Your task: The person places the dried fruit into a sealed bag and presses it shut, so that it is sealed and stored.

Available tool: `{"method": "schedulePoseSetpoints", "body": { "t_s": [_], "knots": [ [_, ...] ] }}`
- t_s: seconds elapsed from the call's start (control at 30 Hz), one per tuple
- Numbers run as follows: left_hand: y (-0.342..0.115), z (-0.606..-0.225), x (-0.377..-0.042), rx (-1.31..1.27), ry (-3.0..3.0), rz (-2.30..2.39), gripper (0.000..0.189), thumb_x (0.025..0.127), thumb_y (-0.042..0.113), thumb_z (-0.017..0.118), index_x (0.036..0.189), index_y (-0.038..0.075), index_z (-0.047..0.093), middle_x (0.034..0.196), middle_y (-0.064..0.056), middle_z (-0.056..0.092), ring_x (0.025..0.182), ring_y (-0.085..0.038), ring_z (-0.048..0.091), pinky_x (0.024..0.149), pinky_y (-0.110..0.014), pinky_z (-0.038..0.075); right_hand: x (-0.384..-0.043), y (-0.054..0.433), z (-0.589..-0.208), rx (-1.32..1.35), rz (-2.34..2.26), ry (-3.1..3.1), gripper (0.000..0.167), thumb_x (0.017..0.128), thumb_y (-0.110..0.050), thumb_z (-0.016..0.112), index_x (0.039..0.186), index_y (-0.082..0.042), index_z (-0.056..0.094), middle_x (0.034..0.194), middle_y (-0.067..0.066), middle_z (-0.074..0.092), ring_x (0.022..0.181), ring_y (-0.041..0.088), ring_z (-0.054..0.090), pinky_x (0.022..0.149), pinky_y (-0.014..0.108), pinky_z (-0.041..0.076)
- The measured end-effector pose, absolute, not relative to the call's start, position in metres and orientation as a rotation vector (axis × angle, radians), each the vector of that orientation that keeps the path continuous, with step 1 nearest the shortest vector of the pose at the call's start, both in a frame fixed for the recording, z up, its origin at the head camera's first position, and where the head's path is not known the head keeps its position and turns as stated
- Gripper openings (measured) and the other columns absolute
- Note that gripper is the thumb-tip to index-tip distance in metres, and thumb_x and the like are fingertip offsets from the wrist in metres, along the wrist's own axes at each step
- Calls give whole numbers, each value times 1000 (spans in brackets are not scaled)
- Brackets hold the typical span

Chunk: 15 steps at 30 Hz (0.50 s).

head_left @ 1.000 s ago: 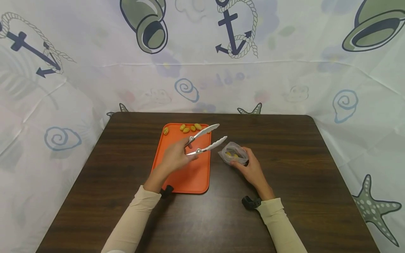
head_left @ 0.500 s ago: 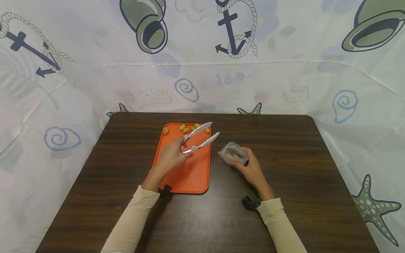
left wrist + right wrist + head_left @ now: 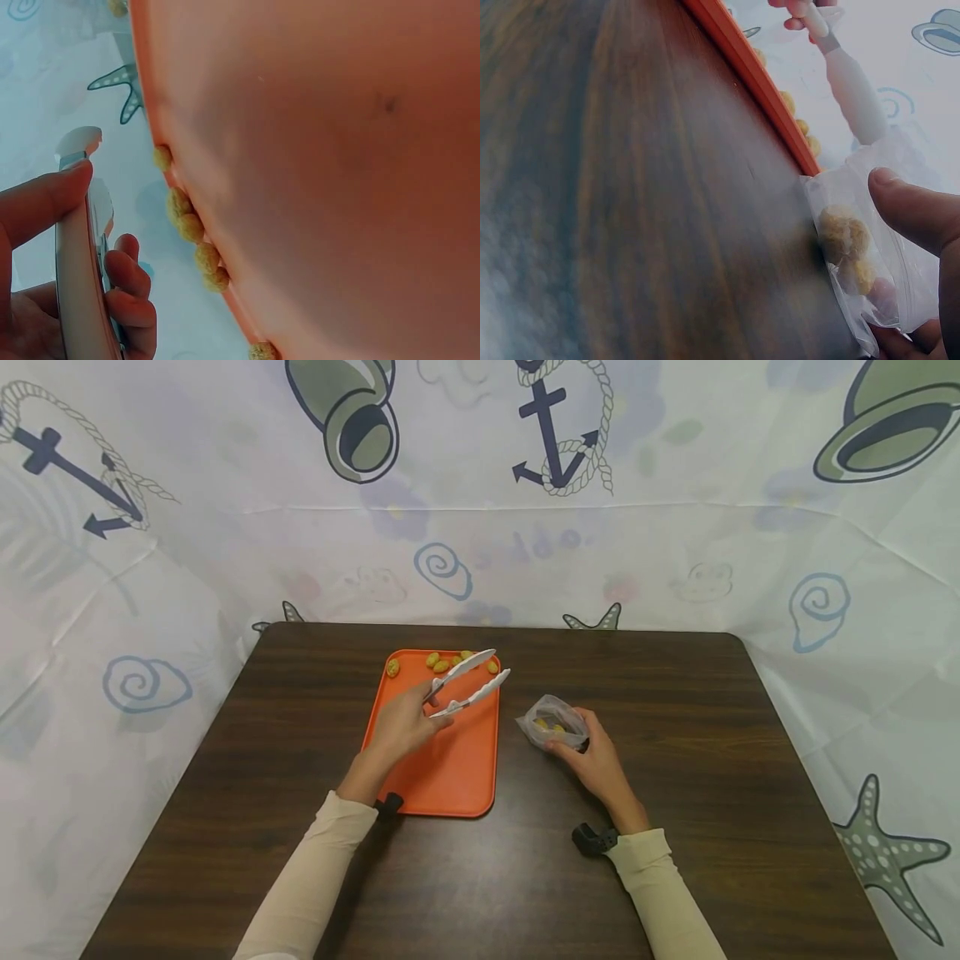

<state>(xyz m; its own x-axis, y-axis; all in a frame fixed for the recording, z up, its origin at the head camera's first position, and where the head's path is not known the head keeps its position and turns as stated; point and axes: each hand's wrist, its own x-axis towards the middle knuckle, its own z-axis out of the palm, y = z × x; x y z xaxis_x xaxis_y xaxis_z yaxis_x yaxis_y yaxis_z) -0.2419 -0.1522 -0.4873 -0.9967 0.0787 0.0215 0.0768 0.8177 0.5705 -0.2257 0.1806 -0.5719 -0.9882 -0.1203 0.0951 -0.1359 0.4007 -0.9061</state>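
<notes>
A person holds a plastic bag (image 3: 534, 740) and tongs (image 3: 480, 693)

Nearest, the right hand (image 3: 600, 768) pinches the clear bag, mouth agape, just right of an orange tray (image 3: 457, 777); yellow lumps (image 3: 844, 232) sit inside; the left hand (image 3: 401, 722) grips the tongs, arms spread, above the tray; more yellow pieces (image 3: 433, 658) line the tray's far edge; beyond hangs a pale cloth (image 3: 675, 543) printed with anchors.

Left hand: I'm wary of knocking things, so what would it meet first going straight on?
Probably the yellow lump at the far right corner of the tray, seen between the tips of the tongs the left hand holds; their height is unclear, so they might pass over it.
</notes>
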Motion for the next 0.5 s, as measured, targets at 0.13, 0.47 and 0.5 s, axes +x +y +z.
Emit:
{"method": "schedulePoseSetpoints", "body": {
  "t_s": [0.13,0.47,0.5],
  "knots": [
    [-153,-491,-248,104,2988,908,37,87,33,82,111,10,65,81,-5,59,65,-22,52,60,-35,38,-226,181,-572,240,1693,-2620,69,87,-44,82,142,-19,49,133,10,61,116,29,59,101,49,44],
    [-157,-501,-260,105,2997,849,40,89,34,80,116,8,66,91,-5,66,71,-23,55,65,-36,41,-227,180,-572,229,1699,-2620,69,87,-42,83,142,-17,48,133,11,60,116,29,58,101,49,43],
    [-157,-501,-260,109,3001,844,40,89,34,79,116,7,66,92,-5,67,72,-23,56,66,-37,41,-227,180,-573,230,1700,-2620,69,87,-42,83,141,-17,48,133,11,60,116,29,58,101,49,43]
  ]
}}
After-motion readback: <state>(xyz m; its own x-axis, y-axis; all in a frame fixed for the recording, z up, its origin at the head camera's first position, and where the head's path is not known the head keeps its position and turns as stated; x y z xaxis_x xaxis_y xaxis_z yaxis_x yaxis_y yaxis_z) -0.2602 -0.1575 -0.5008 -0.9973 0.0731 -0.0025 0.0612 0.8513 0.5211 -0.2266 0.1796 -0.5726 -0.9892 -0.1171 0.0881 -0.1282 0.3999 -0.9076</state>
